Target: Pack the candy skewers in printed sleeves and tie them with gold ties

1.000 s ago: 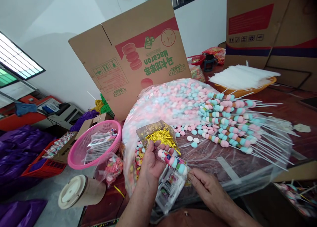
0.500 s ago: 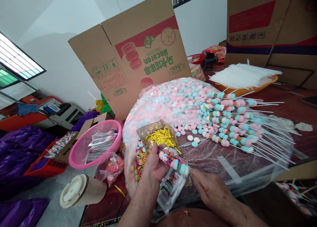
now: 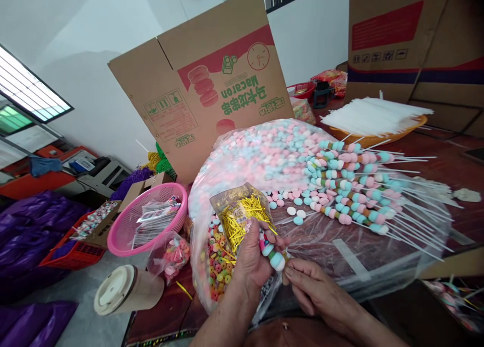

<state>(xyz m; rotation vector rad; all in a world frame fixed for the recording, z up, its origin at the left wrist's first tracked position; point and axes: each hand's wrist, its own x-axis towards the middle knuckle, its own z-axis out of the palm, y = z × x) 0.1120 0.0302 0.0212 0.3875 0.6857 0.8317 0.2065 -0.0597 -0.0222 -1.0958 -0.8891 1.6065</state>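
A candy skewer (image 3: 277,261) of pink, blue and white pieces in a clear printed wrapper lies across the palm of my left hand (image 3: 251,258), whose fingers curl round it. My right hand (image 3: 312,284) is closed in a pinch close against the skewer's lower end; what lies between the fingertips is too small to make out. Just beyond my left hand is a clear bag of gold twist ties (image 3: 238,218). Colourful ring candies (image 3: 219,276) lie under plastic beside my left wrist. Part of the wrapper's printed side is hidden behind my left hand.
A big plastic bag of pastel candies (image 3: 257,155) covers the table's middle, with finished skewers (image 3: 351,185) at its right. White sticks (image 3: 374,115) fill an orange basket behind. At left are a pink basket (image 3: 113,236) of flat wrappers and a lidded cup (image 3: 128,289).
My left hand has turned and moved right, so the wrapper's printed flap is now mostly hidden. My right hand's fingers have closed in on the skewer's lower end.
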